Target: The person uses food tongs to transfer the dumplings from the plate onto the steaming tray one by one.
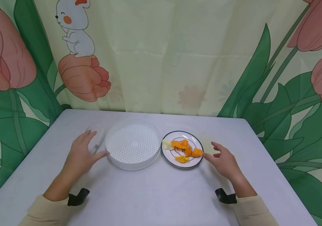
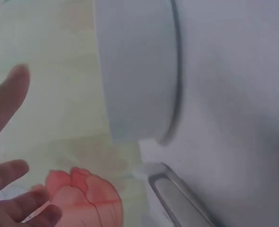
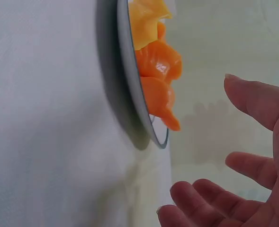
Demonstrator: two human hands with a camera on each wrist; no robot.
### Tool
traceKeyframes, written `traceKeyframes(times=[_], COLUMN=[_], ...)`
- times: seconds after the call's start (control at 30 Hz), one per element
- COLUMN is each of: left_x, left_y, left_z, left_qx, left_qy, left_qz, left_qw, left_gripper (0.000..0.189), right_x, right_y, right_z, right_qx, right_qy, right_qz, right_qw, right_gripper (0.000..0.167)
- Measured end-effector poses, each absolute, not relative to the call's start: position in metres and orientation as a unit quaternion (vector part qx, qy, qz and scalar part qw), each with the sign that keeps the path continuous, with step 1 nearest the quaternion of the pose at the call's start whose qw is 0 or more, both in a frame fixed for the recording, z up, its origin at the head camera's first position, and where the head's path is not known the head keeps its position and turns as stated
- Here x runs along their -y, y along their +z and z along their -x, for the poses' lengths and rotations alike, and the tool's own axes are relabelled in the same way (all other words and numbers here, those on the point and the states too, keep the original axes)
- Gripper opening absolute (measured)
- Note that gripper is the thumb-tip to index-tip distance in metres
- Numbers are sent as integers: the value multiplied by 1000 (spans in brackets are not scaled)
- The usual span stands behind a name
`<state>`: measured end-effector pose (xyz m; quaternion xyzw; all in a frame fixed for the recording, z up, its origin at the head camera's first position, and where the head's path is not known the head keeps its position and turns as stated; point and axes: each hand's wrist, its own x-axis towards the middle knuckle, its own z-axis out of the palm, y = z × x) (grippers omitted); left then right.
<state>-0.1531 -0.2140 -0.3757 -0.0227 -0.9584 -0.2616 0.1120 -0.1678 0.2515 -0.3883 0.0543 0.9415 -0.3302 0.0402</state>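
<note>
My left hand (image 1: 80, 153) hovers with spread fingers at the left side of a round white tray with a perforated base (image 1: 133, 142). Its thumb tip overlaps the tray's rim in the head view; the left wrist view shows the tray's plain side wall (image 2: 139, 71). Partly hidden behind that hand is what looks like a pair of tongs (image 1: 101, 138), white-tipped with metal arms. On the right, a white plate with a dark rim (image 1: 177, 135) carries glossy orange pieces (image 1: 187, 150), a yellow piece (image 1: 182, 159) and a pale one (image 1: 167, 144). My right hand (image 1: 223, 160) holds nothing, thumb near the plate's right edge.
Tray and plate stand side by side on a white-covered table (image 1: 149, 197). Behind it hangs a pale curtain (image 1: 149, 62) printed with tulips and a white animal. A black wrist device (image 1: 77, 197) sits at the left cuff, another (image 1: 225, 197) at the right.
</note>
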Motion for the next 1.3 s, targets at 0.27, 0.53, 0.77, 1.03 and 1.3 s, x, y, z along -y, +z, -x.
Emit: traceKeyframes(times=[0.27,0.53,0.77,1.03,1.3], left_x=[241,256,264,268,271], left_y=[-396,-411,-419,-421,-422], left_z=[157,162,168,174,174], left_qx=[955,954,953,954,949], left_qy=[-291,-296,-294,-292,-303], left_qz=[-18,-46,-67,-72,-86], left_qw=[54,2,-24,-24,-22], left_gripper=[98,104,104,93,83], right_x=[-256,-251,-247,-247,-247], right_y=[-412,-423,-422,-425,-426], right_z=[176,180,181,184,183], right_qx=[-911,-907,-896,-890,-888], right_qy=[-392,-399,-419,-429,-434], right_qz=[-78,-94,-104,-117,-119], right_qw=[96,96,101,98,98], right_gripper=[82,78,77,78,79])
